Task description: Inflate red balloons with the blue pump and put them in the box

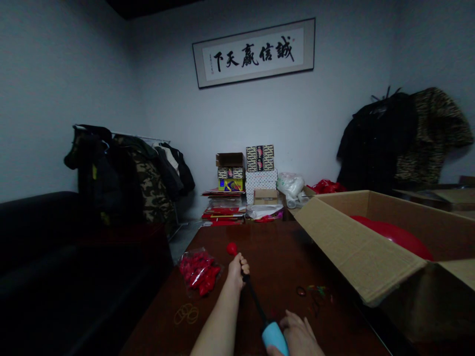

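A balloon hand pump [275, 340] with a light blue barrel and a long black shaft slants over the brown table. My left hand [238, 271] is closed around its black far end. Just beyond those fingers sits a small round red balloon [232, 248], at the pump's tip. Down at the bottom edge, my right hand [299, 333] holds the blue barrel, thumb on one side and fingers on the other; the frame cuts off part of it. Left of my left hand lies a clear plastic bag of red balloons [199, 271].
Yellowish rubber bands [186, 314] lie at the table's left, and small coloured bands [315, 292] at its right. An open cardboard box [356, 247] with a large red balloon [393, 236] inside flanks the right edge. Stacked boxes [261, 183] stand behind; a dark sofa [55, 277] is left.
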Action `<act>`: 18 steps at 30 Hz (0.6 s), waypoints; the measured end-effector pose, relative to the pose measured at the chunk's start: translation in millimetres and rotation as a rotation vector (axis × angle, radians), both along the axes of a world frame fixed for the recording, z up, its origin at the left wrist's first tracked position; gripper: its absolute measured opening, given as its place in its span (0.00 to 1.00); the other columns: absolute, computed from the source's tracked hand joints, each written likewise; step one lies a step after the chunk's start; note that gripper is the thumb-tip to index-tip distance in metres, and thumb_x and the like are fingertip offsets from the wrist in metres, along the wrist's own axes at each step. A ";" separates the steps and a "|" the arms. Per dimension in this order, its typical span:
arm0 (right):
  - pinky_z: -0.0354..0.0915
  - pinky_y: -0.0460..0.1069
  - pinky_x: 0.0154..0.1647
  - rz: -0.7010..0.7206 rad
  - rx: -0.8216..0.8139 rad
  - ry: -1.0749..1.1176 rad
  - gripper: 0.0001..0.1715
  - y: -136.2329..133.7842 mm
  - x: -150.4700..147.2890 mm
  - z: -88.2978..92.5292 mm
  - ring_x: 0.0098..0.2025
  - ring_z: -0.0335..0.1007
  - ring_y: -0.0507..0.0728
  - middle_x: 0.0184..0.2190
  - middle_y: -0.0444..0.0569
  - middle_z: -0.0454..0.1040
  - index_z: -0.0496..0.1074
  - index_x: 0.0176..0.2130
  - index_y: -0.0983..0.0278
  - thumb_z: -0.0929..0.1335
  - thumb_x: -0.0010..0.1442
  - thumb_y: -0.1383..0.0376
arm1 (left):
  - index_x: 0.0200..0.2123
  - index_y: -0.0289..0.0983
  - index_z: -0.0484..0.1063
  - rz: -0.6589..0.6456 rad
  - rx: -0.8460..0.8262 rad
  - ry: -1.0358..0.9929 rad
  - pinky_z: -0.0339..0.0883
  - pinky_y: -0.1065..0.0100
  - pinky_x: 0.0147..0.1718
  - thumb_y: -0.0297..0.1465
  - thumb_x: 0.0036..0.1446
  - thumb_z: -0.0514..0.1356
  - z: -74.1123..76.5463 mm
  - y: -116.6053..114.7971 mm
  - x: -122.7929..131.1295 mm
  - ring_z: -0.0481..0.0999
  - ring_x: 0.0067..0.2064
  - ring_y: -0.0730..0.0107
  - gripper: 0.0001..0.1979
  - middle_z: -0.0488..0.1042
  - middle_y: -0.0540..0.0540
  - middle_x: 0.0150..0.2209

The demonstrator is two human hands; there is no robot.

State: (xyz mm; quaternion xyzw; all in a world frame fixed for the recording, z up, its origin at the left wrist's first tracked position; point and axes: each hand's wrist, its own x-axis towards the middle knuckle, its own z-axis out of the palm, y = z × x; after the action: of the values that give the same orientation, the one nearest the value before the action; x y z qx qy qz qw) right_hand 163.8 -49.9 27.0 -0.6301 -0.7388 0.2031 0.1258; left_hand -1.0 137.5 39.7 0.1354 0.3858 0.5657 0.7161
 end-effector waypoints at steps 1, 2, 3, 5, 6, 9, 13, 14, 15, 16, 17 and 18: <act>0.42 0.63 0.64 0.001 0.009 0.016 0.31 2.1 -1.7 3.8 0.63 0.52 0.68 0.54 0.60 0.68 0.72 0.48 0.68 0.61 0.55 0.50 | 0.23 0.39 0.53 -0.003 0.003 0.004 0.40 0.80 0.13 0.33 0.60 0.54 -0.5 -1.2 2.4 0.50 0.13 0.85 0.15 0.52 0.59 0.17; 0.43 0.63 0.63 -0.007 0.018 0.032 0.31 5.3 -3.8 7.1 0.62 0.54 0.68 0.54 0.60 0.68 0.71 0.48 0.68 0.61 0.55 0.50 | 0.23 0.39 0.53 -0.008 0.006 0.009 0.40 0.79 0.13 0.34 0.59 0.55 -1.6 -3.0 5.7 0.50 0.13 0.85 0.15 0.52 0.59 0.17; 0.45 0.62 0.63 -0.023 0.028 0.046 0.31 9.6 -6.4 9.7 0.61 0.56 0.67 0.53 0.60 0.68 0.70 0.49 0.68 0.60 0.55 0.50 | 0.24 0.39 0.53 -0.015 0.009 0.016 0.40 0.79 0.13 0.34 0.58 0.56 -3.5 -5.5 9.6 0.50 0.13 0.85 0.15 0.52 0.59 0.17; 0.47 0.60 0.62 -0.064 0.069 0.070 0.29 20.9 -12.6 12.7 0.58 0.59 0.67 0.51 0.60 0.69 0.71 0.47 0.68 0.60 0.56 0.51 | 0.24 0.39 0.54 -0.027 0.015 0.031 0.40 0.79 0.13 0.35 0.57 0.56 -8.4 -11.3 18.2 0.50 0.13 0.84 0.15 0.53 0.58 0.17; 0.47 0.60 0.61 -0.092 0.098 0.082 0.29 27.2 -16.0 13.2 0.57 0.60 0.67 0.50 0.59 0.70 0.72 0.46 0.68 0.60 0.56 0.51 | 0.24 0.39 0.54 -0.030 0.015 0.039 0.39 0.79 0.13 0.36 0.58 0.56 -11.1 -14.4 22.2 0.50 0.13 0.84 0.15 0.53 0.58 0.17; 0.49 0.60 0.60 -0.133 0.147 0.109 0.28 43.5 -26.3 11.6 0.55 0.62 0.66 0.46 0.59 0.71 0.72 0.43 0.69 0.60 0.56 0.51 | 0.24 0.39 0.55 -0.058 0.008 0.075 0.39 0.78 0.13 0.36 0.58 0.55 -17.9 -22.4 29.1 0.50 0.13 0.83 0.14 0.54 0.58 0.16; 0.49 0.59 0.60 -0.106 0.141 0.118 0.28 46.9 -37.6 6.3 0.55 0.62 0.65 0.46 0.58 0.72 0.72 0.44 0.68 0.59 0.58 0.51 | 0.24 0.38 0.56 -0.090 0.019 0.145 0.40 0.77 0.13 0.37 0.58 0.55 -22.3 -27.5 23.6 0.51 0.13 0.83 0.14 0.55 0.58 0.16; 0.48 0.59 0.61 -0.102 0.134 0.105 0.28 44.5 -39.5 4.5 0.56 0.61 0.65 0.47 0.59 0.71 0.72 0.44 0.69 0.59 0.58 0.51 | 0.24 0.38 0.56 -0.088 0.022 0.156 0.40 0.77 0.14 0.37 0.58 0.55 -23.1 -27.9 20.6 0.51 0.13 0.83 0.14 0.56 0.58 0.16; 0.48 0.59 0.61 -0.100 0.124 0.082 0.29 41.1 -40.7 2.3 0.56 0.61 0.65 0.48 0.60 0.71 0.72 0.45 0.69 0.59 0.58 0.51 | 0.24 0.38 0.56 -0.083 0.019 0.160 0.40 0.77 0.14 0.37 0.59 0.54 -24.0 -28.2 17.5 0.51 0.13 0.83 0.14 0.56 0.58 0.17; 0.47 0.60 0.62 -0.098 0.112 0.049 0.30 37.2 -41.1 -0.4 0.57 0.60 0.66 0.50 0.62 0.71 0.72 0.46 0.71 0.59 0.57 0.52 | 0.25 0.38 0.56 -0.075 0.012 0.155 0.40 0.77 0.14 0.37 0.59 0.54 -25.1 -28.2 14.3 0.51 0.13 0.83 0.14 0.55 0.58 0.17; 0.46 0.60 0.62 -0.093 0.100 0.012 0.31 33.1 -40.7 -3.8 0.58 0.59 0.67 0.51 0.64 0.70 0.72 0.47 0.72 0.60 0.56 0.52 | 0.25 0.38 0.56 -0.063 0.005 0.145 0.40 0.78 0.14 0.36 0.59 0.54 -26.4 -28.0 11.2 0.52 0.13 0.83 0.14 0.55 0.58 0.17; 0.46 0.61 0.62 -0.086 0.089 -0.023 0.32 29.0 -39.3 -7.8 0.59 0.58 0.68 0.52 0.65 0.69 0.71 0.48 0.74 0.61 0.55 0.52 | 0.24 0.38 0.55 -0.047 -0.004 0.130 0.40 0.78 0.14 0.36 0.60 0.53 -27.7 -27.6 8.1 0.52 0.13 0.83 0.14 0.55 0.58 0.17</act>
State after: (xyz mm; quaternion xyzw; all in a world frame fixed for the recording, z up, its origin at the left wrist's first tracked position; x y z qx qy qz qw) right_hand 124.5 -20.9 19.2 -0.6573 -0.7207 0.1572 0.1540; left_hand 7.0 109.9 12.0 0.1794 0.4292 0.5381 0.7029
